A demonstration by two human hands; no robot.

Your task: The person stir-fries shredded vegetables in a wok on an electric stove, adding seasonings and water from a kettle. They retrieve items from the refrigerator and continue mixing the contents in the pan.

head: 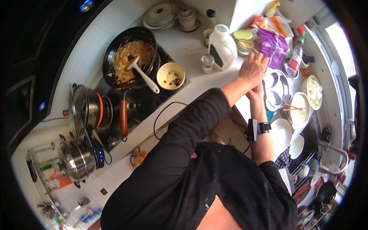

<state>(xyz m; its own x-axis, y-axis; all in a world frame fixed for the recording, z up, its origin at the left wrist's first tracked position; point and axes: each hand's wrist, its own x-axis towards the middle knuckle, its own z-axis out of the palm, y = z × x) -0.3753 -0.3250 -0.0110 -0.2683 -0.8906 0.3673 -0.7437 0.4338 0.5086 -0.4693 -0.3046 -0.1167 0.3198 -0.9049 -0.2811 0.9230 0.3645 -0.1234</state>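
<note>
My left hand (pixel 251 70) reaches across to the right, its fingers curled down close above my right hand (pixel 256 90). The two hands meet beside a divided metal tray (pixel 276 89). A small orange patch shows at the left fingers; what lies between the hands is hidden. Just beyond them are a purple bag (pixel 271 46), a jar of pale yellowish food (pixel 245 46) and a white plastic jug (pixel 222 47). A black wok (pixel 106 60) on the hob holds shredded vegetables and a white spatula (pixel 143 74). A cream bowl (pixel 170 76) with dark bits sits beside it.
A small glass jar (pixel 207 63) stands by the jug. A lidded pot (pixel 86 109) and a steel steamer pot (pixel 77 158) are at left. At right are a bowl with chopsticks (pixel 299 115), a white bowl (pixel 280 136), a bottle (pixel 296 60) and a faucet (pixel 342 161).
</note>
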